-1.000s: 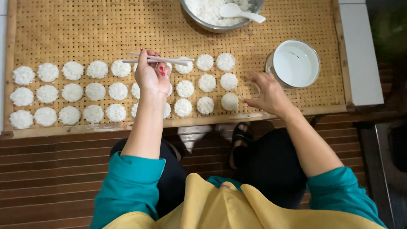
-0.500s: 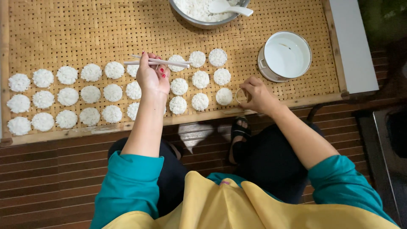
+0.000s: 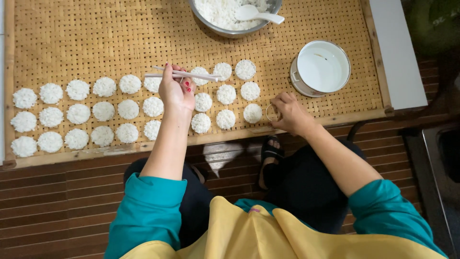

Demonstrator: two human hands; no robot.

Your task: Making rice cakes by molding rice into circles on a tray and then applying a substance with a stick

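The left hand (image 3: 176,91) is closed around a pair of pale chopsticks (image 3: 184,75), held level above the woven bamboo tray (image 3: 96,33), their tips reaching toward the upper row of rice discs (image 3: 129,108). The right hand (image 3: 290,112) pinches a thin metal ring mould (image 3: 271,112) between thumb and fingers, pressed onto the tray just beside the rightmost disc of the lowest row.

The discs, white and round, lie in three rows across the tray's near half, from the far left edge to the right hand; some are hidden under the left hand. Beyond them, at the tray's far edge, sits a metal bowl (image 3: 225,31) of white rice with a white spoon (image 3: 256,14) resting in it. To the right, a white enamel pot (image 3: 322,67) holding clear liquid stands on the tray, near the right hand. The person wears teal sleeves (image 3: 148,211) and a yellow apron (image 3: 258,237), and sits over a dark slatted wooden floor (image 3: 57,192).
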